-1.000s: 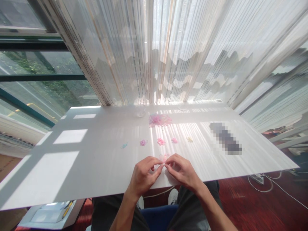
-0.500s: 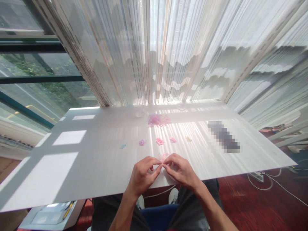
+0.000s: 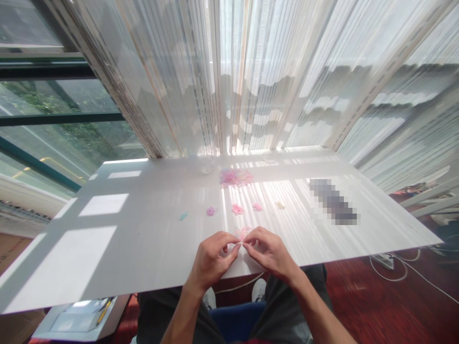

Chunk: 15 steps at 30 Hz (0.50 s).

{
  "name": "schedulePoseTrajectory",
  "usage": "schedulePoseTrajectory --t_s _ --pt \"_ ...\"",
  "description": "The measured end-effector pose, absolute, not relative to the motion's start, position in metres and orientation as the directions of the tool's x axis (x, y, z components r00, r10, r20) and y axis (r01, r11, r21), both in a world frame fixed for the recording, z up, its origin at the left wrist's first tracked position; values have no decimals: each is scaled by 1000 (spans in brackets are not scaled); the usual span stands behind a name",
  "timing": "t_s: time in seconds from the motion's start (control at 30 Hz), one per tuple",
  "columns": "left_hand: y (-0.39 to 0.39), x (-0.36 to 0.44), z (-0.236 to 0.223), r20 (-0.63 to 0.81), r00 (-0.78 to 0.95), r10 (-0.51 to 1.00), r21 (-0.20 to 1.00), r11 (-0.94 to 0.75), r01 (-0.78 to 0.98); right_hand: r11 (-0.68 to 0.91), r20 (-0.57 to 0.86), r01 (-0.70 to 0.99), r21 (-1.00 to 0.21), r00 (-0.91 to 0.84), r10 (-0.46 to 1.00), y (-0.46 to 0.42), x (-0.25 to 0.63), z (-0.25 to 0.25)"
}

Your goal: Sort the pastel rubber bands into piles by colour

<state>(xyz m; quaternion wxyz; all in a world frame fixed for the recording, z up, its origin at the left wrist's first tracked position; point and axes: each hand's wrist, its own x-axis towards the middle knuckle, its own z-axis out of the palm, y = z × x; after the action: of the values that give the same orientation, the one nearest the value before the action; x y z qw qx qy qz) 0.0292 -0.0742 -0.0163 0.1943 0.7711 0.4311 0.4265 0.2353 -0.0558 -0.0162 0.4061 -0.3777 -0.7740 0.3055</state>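
Together, left hand (image 3: 211,262), right hand (image 3: 268,252) pinching; pink elastic tuft (image 3: 243,232) just beyond.

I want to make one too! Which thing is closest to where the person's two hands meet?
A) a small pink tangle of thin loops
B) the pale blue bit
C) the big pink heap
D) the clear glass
A. The small pink tangle lies right where the left hand and right hand meet, while the big pink heap sits much farther off.
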Motion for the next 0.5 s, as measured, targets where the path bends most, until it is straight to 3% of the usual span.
schedulePoseTrajectory --t_s 0.5 --pt "-74 29 -14 497 262 827 658 -556 508 533 395 338 -775 -399 827 -56 235 -14"
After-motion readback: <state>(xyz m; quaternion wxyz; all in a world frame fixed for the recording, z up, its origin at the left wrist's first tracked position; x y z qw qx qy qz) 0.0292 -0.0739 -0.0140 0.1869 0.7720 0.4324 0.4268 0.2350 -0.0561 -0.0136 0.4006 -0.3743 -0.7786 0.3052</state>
